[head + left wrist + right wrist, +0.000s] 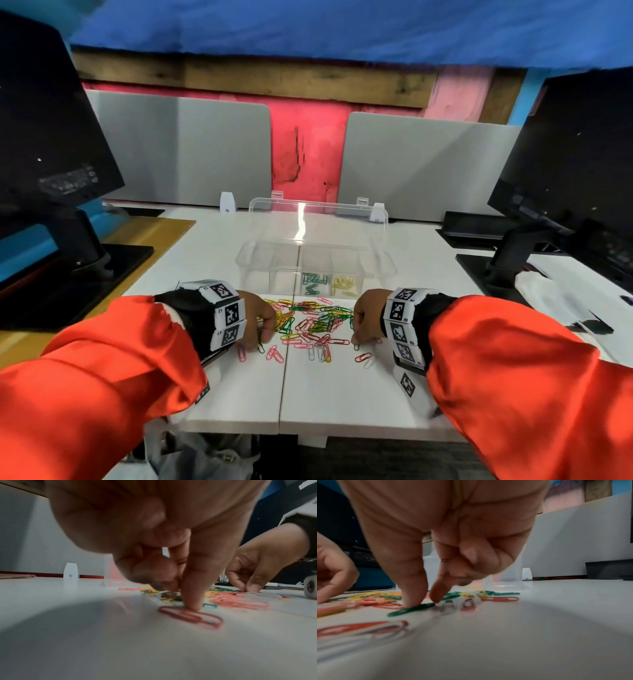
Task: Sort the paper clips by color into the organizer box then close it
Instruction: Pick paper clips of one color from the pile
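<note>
A clear organizer box (383, 265) stands open at mid-table with its lid upright. Green clips (312, 283) and yellow clips (343, 283) lie in two front compartments. A mixed pile of paper clips (313, 325) spreads in front of it. My left hand (262, 341) (190, 601) is at the pile's left edge, fingers curled, thumb tip pressed on a green clip (211, 605) that lies on the table. My right hand (356, 342) (424, 601) is at the pile's right edge, thumb and forefinger pinching another green clip (409, 611) flat on the table.
Black monitors on stands flank the table, left (51, 144) and right (579, 154). Grey partition panels (421, 164) stand behind the box. Loose pink, red and white clips (364, 358) lie near the hands. A red clip (190, 616) lies just in front of my left thumb.
</note>
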Demonstrator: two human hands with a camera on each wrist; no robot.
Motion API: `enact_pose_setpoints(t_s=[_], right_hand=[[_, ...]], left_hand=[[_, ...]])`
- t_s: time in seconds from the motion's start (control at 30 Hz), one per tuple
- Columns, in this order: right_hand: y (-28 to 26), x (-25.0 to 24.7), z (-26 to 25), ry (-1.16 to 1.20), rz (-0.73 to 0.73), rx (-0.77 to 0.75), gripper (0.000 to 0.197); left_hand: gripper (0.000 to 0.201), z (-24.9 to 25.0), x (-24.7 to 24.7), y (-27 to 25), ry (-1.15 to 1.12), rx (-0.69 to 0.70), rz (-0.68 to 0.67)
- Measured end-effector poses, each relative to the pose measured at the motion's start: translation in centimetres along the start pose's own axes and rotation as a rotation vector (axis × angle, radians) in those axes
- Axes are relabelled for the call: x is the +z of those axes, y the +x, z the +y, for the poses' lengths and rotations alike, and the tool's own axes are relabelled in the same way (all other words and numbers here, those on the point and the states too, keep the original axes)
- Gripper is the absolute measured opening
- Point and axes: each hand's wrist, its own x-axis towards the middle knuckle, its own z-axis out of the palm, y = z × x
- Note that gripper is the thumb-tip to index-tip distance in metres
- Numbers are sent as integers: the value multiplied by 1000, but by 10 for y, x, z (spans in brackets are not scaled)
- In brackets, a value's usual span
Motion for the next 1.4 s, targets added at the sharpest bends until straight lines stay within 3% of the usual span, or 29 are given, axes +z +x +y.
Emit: enact_pose_setpoints(t_s=[0.17, 0.37, 0.63, 0.73, 0.9, 0.97, 1.07, 1.2, 1.3, 1.4], right_hand=[[4, 5, 1, -31, 17, 49, 36], [6, 2, -4, 12, -41, 36, 41], [-2, -2, -6, 16, -116, -17, 30], [-5, -5, 1, 154, -59, -25, 13], [-5, -9, 26, 835, 12, 46, 24], [-7, -13, 32, 1040, 8, 96, 28], [-8, -16, 41, 1144, 41, 168, 37], [-8, -10, 49, 1243, 51, 196, 33], [-7, -10, 47, 1088, 40, 213, 25], [-9, -11, 38, 536, 40, 126, 15]], left_hand=[[25, -6, 0, 10, 44, 8, -16], [14, 0, 3, 14, 27, 52, -3], [15, -2, 0, 10, -72, 56, 63], [16, -7, -9, 5, -249, 83, 162], [27, -7, -20, 5, -954, 108, 179], [32, -5, -22, 4, -1140, 85, 144], [35, 0, -21, 3, -1268, 88, 108], [33, 5, -23, -2, -1463, 67, 37], [28, 11, -26, -1, -1361, -3, 48], [15, 17, -22, 1, -687, -31, 203]])
